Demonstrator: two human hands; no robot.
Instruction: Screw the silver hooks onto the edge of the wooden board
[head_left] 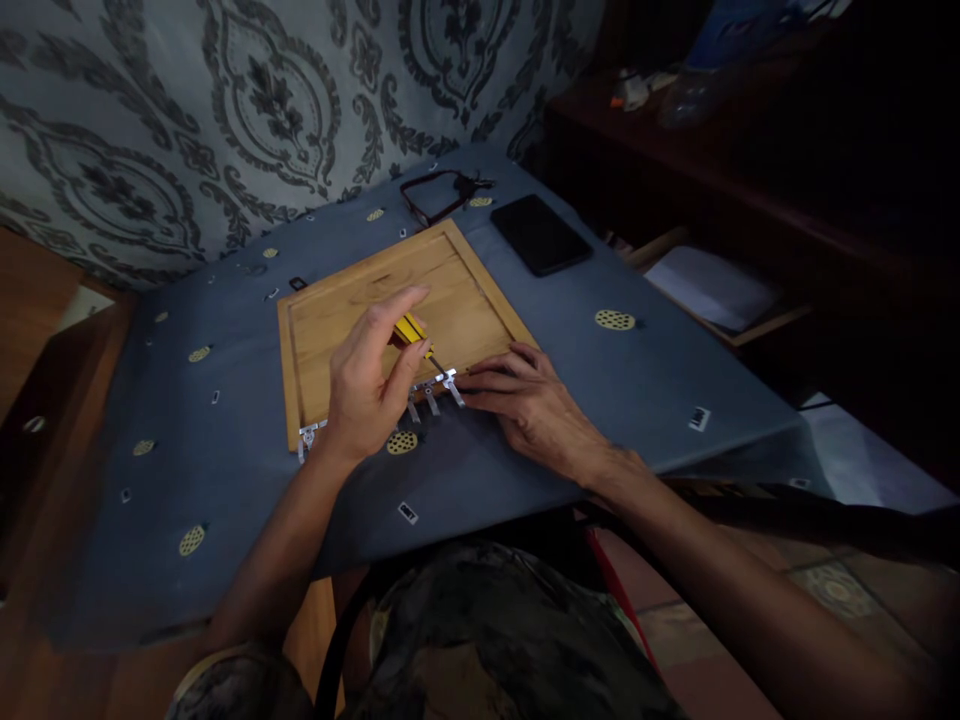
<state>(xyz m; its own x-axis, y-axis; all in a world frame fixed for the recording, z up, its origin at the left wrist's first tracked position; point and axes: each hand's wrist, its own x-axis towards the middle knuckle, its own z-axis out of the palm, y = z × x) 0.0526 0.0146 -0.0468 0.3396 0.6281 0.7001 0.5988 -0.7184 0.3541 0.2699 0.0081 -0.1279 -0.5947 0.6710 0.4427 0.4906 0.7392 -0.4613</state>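
My left hand (369,375) is closed around the yellow handle of a screwdriver (411,330) above a wooden panel (352,310) with a raised frame. The screwdriver's shaft slants down to a shiny metal rack with several hanging tabs (431,392) along the panel's near edge. Its tip meets the rack near the right end. My left hand covers part of the rack's length; its left end shows beyond the wrist. My right hand (536,405) rests at the panel's near right corner, fingers stretched out, the fingertips beside the rack's right end.
A blue cloth with pineapple prints covers the table (652,400). Behind the panel lie dark-framed glasses (427,195) and a black phone (540,235). A patterned wall (270,100) stands at the back. To the right is dark furniture with an open drawer (712,290).
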